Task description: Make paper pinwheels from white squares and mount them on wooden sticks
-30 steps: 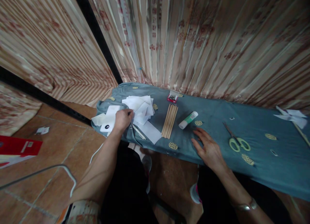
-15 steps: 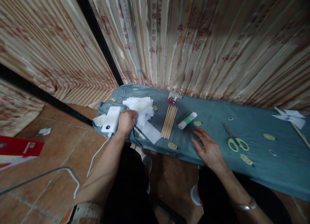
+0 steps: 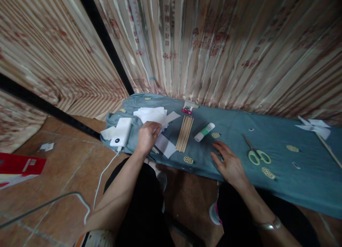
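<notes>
My left hand [image 3: 146, 137] pinches a small piece of white paper [image 3: 172, 117] that sticks out to the right past the fingertips. Under and behind it lies a loose stack of white paper [image 3: 152, 114], and a single sheet [image 3: 165, 146] rests nearer the front edge. My right hand [image 3: 228, 164] is held with its fingers apart over the cloth's front edge, holding nothing. Beyond its fingertips lies a glue stick [image 3: 204, 132]. Several wooden sticks [image 3: 185, 134] are side by side between the glue stick and the papers.
Green-handled scissors [image 3: 257, 155] lie right of my right hand, and a white paper pinwheel [image 3: 316, 127] on a stick sits at the far right. A small red box [image 3: 187, 107] is at the back. Left are a white power bank [image 3: 121, 132] and its cable [image 3: 103, 172].
My left hand has moved right, drawing a piece of paper away from the stack. My right hand stays nearly where it was; the view has shifted slightly.
</notes>
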Demonstrator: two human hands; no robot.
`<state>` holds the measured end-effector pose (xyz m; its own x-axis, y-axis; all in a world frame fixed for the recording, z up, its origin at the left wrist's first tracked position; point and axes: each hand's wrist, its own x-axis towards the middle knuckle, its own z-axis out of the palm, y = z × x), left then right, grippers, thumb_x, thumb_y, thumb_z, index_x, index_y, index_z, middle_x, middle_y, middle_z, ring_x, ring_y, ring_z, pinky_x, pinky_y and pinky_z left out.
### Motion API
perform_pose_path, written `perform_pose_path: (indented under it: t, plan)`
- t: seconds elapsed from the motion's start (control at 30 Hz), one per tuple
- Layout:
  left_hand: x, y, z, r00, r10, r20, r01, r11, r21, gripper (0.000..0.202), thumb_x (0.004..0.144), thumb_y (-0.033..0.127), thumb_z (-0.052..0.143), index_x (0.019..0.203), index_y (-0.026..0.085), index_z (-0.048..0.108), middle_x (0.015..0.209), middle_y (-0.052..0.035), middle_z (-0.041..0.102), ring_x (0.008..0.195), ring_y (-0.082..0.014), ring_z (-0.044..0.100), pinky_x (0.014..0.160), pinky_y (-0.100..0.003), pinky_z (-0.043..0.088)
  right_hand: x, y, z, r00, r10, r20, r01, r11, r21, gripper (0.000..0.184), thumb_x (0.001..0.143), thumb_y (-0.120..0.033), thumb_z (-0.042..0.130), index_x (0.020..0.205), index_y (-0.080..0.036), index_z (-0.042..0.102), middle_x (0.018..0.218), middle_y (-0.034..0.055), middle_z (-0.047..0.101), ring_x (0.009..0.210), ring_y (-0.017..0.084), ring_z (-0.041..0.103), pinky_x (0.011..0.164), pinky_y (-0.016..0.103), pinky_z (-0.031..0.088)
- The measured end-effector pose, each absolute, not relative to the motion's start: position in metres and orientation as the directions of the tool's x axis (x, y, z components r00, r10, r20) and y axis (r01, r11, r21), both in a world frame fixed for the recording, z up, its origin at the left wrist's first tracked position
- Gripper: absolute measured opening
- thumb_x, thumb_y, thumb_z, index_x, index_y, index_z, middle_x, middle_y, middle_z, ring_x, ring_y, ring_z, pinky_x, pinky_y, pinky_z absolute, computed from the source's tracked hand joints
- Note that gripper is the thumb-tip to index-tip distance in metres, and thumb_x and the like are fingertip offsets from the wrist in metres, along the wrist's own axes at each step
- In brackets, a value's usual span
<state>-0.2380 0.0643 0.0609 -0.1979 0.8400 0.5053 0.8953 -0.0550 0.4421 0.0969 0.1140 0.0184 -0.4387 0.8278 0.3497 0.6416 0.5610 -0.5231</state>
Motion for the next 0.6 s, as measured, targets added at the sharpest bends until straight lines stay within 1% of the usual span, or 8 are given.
perform_pose_path:
  t: [0.1,0.23,0.3,0.37,0.43,0.47,0.53,0.6]
  plan:
    - [-0.2,0.067,0.063,0.001,0.829,0.559,0.907,-0.237,0.349,0.021,0.095,0.025,0.053,0.09,0.016,0.072,0.089,-0.0076,0.074,0.088,-0.0201,0.065,0.08,-0.032,0.053,0.096,0.112,0.024,-0.417,0.828,0.375,0.634,0.56,-0.533,0.043,0.095,-0.046,0.044,0.117,-0.016,0.065,0.128,0.0162,0.065,0.114,0.03,0.065,0.099,0.048,0.054]
    - [-0.15,0.068,0.065,0.242,0.822,0.516,0.89,-0.4,0.22,0.023,0.097,0.023,0.05,0.088,0.016,0.069,0.085,-0.0065,0.07,0.084,-0.0188,0.062,0.076,-0.032,0.05,0.1,0.109,0.035,-0.34,0.838,0.427,0.647,0.538,-0.541,0.038,0.095,-0.042,0.047,0.123,-0.02,0.061,0.13,0.0138,0.064,0.117,0.03,0.064,0.101,0.048,0.052]
    - [-0.13,0.07,0.063,0.339,0.808,0.482,0.865,-0.469,0.176,0.023,0.098,0.023,0.05,0.086,0.016,0.068,0.083,-0.0056,0.069,0.085,-0.0188,0.061,0.075,-0.031,0.049,0.106,0.11,0.038,-0.295,0.844,0.448,0.663,0.518,-0.54,0.042,0.094,-0.039,0.049,0.131,-0.019,0.055,0.134,0.0154,0.06,0.117,0.03,0.063,0.099,0.049,0.053]
    - [-0.113,0.072,0.06,0.4,0.797,0.452,0.844,-0.513,0.159,0.023,0.098,0.022,0.049,0.087,0.015,0.068,0.086,-0.0063,0.069,0.086,-0.0186,0.06,0.077,-0.032,0.048,0.112,0.11,0.04,-0.28,0.832,0.479,0.687,0.522,-0.506,0.049,0.093,-0.037,0.051,0.138,-0.017,0.048,0.139,0.0184,0.055,0.123,0.032,0.059,0.1,0.051,0.051]
    - [-0.098,0.074,0.057,0.445,0.794,0.415,0.828,-0.541,0.149,0.022,0.098,0.022,0.049,0.089,0.014,0.067,0.088,-0.0071,0.069,0.087,-0.0194,0.06,0.076,-0.033,0.048,0.118,0.108,0.041,-0.32,0.801,0.506,0.705,0.558,-0.437,0.052,0.092,-0.033,0.053,0.141,-0.015,0.044,0.144,0.0208,0.05,0.132,0.035,0.05,0.104,0.054,0.046]
    - [-0.092,0.075,0.055,0.464,0.791,0.398,0.82,-0.554,0.145,0.021,0.098,0.022,0.049,0.089,0.014,0.067,0.088,-0.0072,0.069,0.087,-0.02,0.06,0.075,-0.033,0.047,0.121,0.105,0.041,-0.359,0.782,0.51,0.705,0.585,-0.4,0.052,0.092,-0.032,0.053,0.14,-0.014,0.045,0.145,0.0214,0.048,0.135,0.036,0.047,0.106,0.056,0.044]
    - [-0.081,0.076,0.052,0.502,0.783,0.368,0.802,-0.581,0.141,0.019,0.097,0.022,0.051,0.09,0.014,0.067,0.087,-0.0068,0.068,0.086,-0.0211,0.06,0.073,-0.034,0.047,0.125,0.099,0.039,-0.449,0.744,0.495,0.688,0.641,-0.339,0.044,0.092,-0.029,0.054,0.133,-0.015,0.05,0.146,0.0218,0.046,0.136,0.036,0.045,0.106,0.056,0.043]
    - [-0.073,0.076,0.05,0.538,0.77,0.343,0.777,-0.611,0.153,0.018,0.096,0.022,0.052,0.09,0.013,0.066,0.085,-0.006,0.068,0.084,-0.0213,0.06,0.073,-0.034,0.046,0.128,0.09,0.035,-0.515,0.714,0.474,0.669,0.681,-0.297,0.031,0.092,-0.025,0.054,0.122,-0.016,0.056,0.145,0.0214,0.048,0.133,0.035,0.047,0.103,0.055,0.046]
